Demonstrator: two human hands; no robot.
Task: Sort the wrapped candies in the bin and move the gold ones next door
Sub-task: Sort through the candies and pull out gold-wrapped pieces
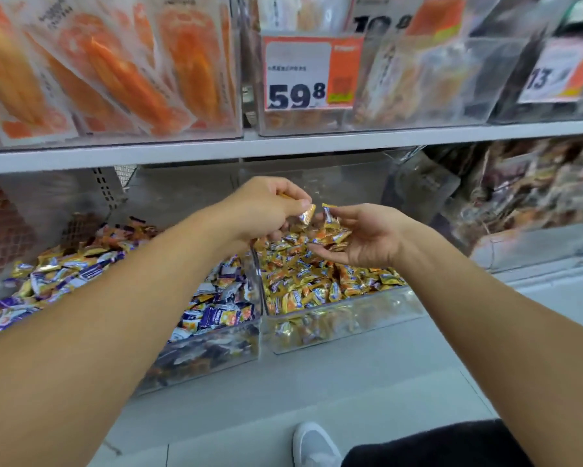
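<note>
Currently both hands are over the right-hand clear plastic bin (344, 318), the one filled with gold-wrapped candies (317, 284). Left hand (266, 210) pinches a single gold foil-wrapped candy (307, 214) between thumb and fingertips, above that bin's back half; a bit of another gold wrapper pokes out past its knuckles. Right hand (367, 235) is palm-up with fingers loosely curled, cupping a small heap of gold-wrapped candies (332, 232), just right of the pinched piece and close to it, not clearly touching. Left of the gold bin, wall to wall with it, sits a second clear plastic bin (216, 345) holding mixed purple-and-white and gold wrapped candies (212, 311); the left forearm crosses over it. Both bins sit on the lower grey shelf (317, 382). Above the gold bin, on the upper shelf's clear bin, an orange-and-white price tag (312, 74) reads 59.8. Below the bins, a white shoe (313, 444) on the floor.
</note>
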